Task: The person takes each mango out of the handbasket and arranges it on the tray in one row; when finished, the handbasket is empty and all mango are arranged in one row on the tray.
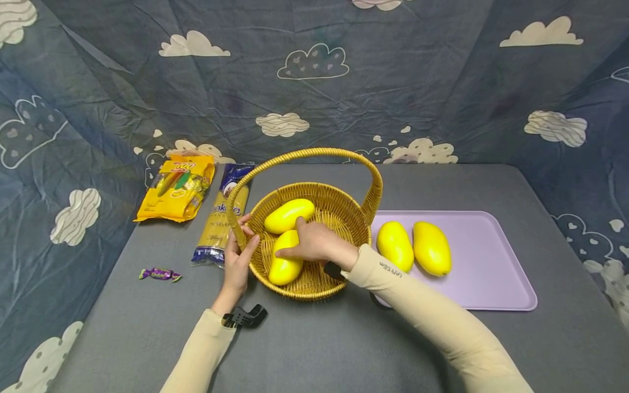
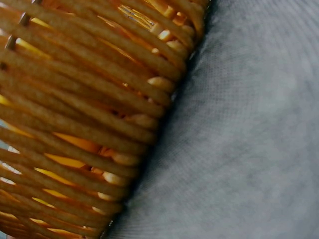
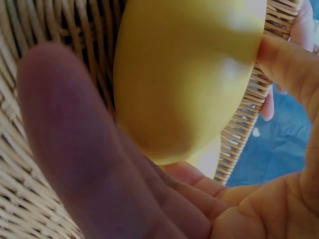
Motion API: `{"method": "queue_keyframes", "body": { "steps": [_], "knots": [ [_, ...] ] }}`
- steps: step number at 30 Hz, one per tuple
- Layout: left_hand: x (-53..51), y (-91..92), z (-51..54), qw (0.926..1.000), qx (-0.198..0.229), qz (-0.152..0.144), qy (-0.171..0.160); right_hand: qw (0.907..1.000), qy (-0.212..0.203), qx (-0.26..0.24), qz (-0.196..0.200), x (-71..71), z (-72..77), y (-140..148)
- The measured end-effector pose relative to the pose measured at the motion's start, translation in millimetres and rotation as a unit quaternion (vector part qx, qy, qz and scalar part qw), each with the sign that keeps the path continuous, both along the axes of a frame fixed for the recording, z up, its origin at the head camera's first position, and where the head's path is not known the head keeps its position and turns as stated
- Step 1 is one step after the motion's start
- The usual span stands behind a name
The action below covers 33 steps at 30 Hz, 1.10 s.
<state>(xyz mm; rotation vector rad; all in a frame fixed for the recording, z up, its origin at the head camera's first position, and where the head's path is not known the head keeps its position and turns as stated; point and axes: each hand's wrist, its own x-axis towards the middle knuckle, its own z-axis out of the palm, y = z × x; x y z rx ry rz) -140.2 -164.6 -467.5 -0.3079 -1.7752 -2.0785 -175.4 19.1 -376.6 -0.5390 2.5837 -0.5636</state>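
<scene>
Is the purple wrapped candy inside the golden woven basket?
No, the small purple wrapped candy lies on the flat grey table, outside the round golden woven basket.

Two mangoes (image 1: 287, 215) in basket (image 1: 339, 210), two on tray (image 1: 486, 262) at right, pasta packet (image 1: 217, 226) at left

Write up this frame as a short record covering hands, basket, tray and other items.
Left hand: grips the left side of the golden wicker basket
Right hand: holds the nearer mango
Basket contents: that mango and a farther mango
Lilac tray: left mango, right mango
Left of basket: spaghetti packet, yellow snack bag, purple wrapped candy
</scene>
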Motion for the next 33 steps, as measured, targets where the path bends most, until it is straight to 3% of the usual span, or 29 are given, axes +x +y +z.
{"method": "queue_keyframes", "body": {
  "steps": [5, 17, 33],
  "knots": [
    [0.5, -0.4, 1.3, 1.0, -0.001, 0.001, -0.003, 0.9981, -0.046, -0.036, -0.019, -4.9, -1.3, 2],
    [0.9, -0.4, 1.2, 1.0, 0.003, -0.002, -0.006, 0.9882, -0.102, -0.112, -0.021, -12.7, -3.3, 11],
    [0.9, 0.0, 1.0, 1.0, 0.004, -0.001, -0.003, 0.9815, -0.13, -0.139, -0.019, -19.5, -3.3, 27]
  ]
}}
